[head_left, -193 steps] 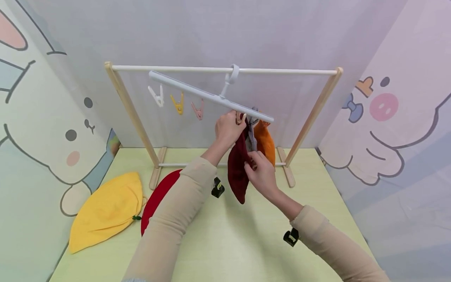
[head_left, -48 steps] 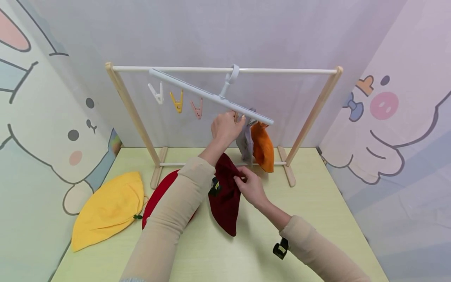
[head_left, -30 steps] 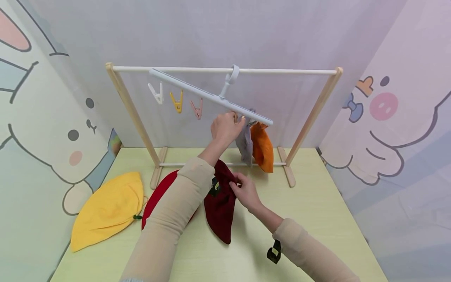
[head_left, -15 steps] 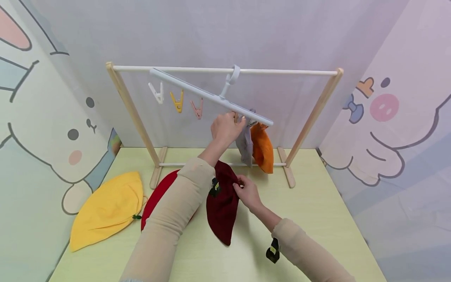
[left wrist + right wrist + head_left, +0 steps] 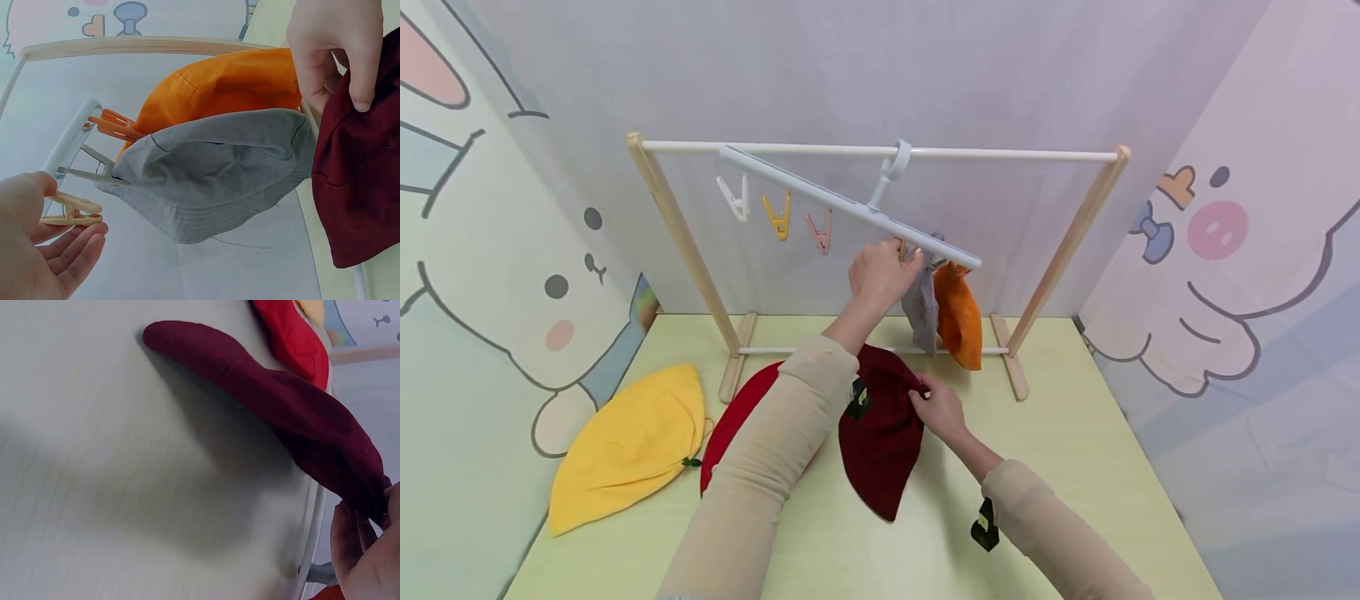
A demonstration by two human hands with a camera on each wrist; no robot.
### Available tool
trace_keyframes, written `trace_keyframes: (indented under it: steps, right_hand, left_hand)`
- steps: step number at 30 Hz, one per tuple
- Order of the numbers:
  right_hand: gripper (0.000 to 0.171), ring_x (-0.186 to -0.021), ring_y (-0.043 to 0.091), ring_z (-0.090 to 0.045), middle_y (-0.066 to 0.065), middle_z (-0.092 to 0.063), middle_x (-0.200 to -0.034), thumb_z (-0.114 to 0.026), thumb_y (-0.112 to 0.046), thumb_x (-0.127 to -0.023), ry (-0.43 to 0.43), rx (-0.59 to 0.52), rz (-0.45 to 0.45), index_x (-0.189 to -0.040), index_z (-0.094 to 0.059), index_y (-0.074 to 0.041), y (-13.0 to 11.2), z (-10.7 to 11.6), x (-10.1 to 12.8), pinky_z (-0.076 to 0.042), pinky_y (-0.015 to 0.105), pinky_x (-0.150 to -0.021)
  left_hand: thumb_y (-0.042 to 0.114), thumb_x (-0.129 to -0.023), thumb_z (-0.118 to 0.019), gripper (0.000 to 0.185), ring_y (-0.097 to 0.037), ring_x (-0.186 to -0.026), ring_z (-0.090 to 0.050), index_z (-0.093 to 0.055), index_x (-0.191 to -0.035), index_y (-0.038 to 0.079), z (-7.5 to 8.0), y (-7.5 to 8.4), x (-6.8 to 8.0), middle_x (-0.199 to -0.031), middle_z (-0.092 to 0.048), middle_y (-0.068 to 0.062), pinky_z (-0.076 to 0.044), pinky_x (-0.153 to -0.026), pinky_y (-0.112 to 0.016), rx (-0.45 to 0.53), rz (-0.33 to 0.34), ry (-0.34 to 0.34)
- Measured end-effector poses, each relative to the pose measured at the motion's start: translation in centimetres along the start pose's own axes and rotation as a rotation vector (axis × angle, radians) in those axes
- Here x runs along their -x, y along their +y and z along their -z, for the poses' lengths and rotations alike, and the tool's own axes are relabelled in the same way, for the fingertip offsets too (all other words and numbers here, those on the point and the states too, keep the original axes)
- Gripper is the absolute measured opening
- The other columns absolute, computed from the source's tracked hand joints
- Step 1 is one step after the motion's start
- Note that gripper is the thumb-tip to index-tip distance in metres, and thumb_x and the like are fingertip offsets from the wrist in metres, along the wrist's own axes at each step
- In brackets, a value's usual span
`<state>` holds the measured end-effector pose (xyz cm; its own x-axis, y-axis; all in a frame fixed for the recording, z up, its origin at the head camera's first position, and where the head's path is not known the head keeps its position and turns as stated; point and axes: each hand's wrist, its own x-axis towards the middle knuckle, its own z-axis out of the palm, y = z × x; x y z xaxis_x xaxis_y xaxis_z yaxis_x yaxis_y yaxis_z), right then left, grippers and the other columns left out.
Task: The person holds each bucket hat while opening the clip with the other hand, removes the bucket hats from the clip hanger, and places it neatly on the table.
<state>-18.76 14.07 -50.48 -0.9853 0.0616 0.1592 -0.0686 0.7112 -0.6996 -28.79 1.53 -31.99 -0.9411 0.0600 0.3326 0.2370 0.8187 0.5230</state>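
So the right hand (image 5: pixel 938 409) is pinching the edge of a dark red hat (image 5: pixel 880 437), thumb and fingers curled onto the fabric, and the hat droops from that grip with its lower end down at the counter (image 5: pixel 1075 433). In the right wrist view its far tip looks like it rests on the surface. The left hand (image 5: pixel 880 275) is up at the white clip hanger (image 5: pixel 850 204), which hangs tilted from the wooden rack (image 5: pixel 677 225). Its fingers sit loosely around a beige clip (image 5: pixel 72 209), touching it, not clamped tight. Just beside that clip a grey hat (image 5: pixel 219 169) and an orange hat (image 5: pixel 231 84) hang from their own clips. Further left on the counter lie a bright red hat (image 5: pixel 737 417) and a yellow hat (image 5: pixel 625 446), well apart from the hands
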Motion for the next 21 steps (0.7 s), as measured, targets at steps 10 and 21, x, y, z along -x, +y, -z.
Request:
trace_keyframes:
  steps: [10,21]
  right_hand:
    - [0.011,-0.068,0.022,-0.061,0.006,-0.068,-0.081,-0.065,-0.019,-0.081,-0.018,0.135,-0.035,-0.090,-0.067,-0.013,0.55,0.64,-0.19,-0.041,0.031,-0.050]
    - [0.010,-0.063,0.019,-0.057,0.005,-0.064,-0.074,-0.066,-0.015,-0.080,-0.002,0.179,-0.022,-0.089,-0.066,-0.010,0.57,-0.24,-0.18,-0.042,0.031,-0.051]
  left_hand:
    - [0.046,-0.088,-0.050,0.038,-0.014,-0.049,-0.039,-0.046,-0.065,0.016,0.07,0.07,0.10,-0.054,-0.035,0.002,-0.025,-0.043,-0.026,0.001,0.004,-0.005]
    - [0.046,-0.088,-0.050,0.037,-0.015,-0.049,-0.039,-0.048,-0.067,0.016,0.16,0.07,0.17,-0.054,-0.038,0.001,-0.027,-0.043,-0.026,0.001,-0.003,-0.006]
